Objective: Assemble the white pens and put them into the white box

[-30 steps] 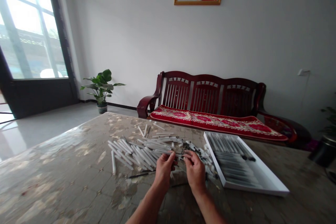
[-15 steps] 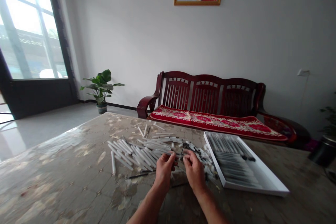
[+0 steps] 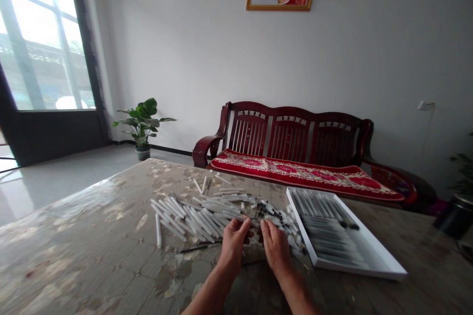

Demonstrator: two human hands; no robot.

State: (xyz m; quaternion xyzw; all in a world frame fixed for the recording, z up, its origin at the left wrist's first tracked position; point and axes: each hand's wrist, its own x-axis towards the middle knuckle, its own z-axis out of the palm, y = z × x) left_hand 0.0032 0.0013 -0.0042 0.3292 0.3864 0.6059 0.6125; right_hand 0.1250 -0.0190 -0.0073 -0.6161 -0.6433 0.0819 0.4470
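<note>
Above the near edge of a heap of white pen barrels (image 3: 201, 221), my left hand (image 3: 234, 238) is closed, thumb against curled fingers, on a slim pen that is mostly hidden. Facing it, my right hand (image 3: 274, 246) is closed too, its fingertips at the pen's other end. Small clear and black pen pieces (image 3: 273, 209) lie scattered just beyond and beside my right hand. A thin black pen part (image 3: 199, 247) rests on the table left of my left hand. Right of both hands stands a shallow white box (image 3: 360, 271) holding rows of pens (image 3: 327, 236) with dark insides.
Everything lies on a brown patterned tabletop (image 3: 92, 261). Behind it stands a dark red wooden bench (image 3: 288, 133) with a red floral cover (image 3: 303, 171). A potted plant (image 3: 142, 120) is at the back left, near a glazed door (image 3: 48, 59). A dark bin-like container (image 3: 456, 216) stands at far right.
My hands have dropped slightly and the right fingers have straightened and come together beside the left. The heap and the box stay where they were.
</note>
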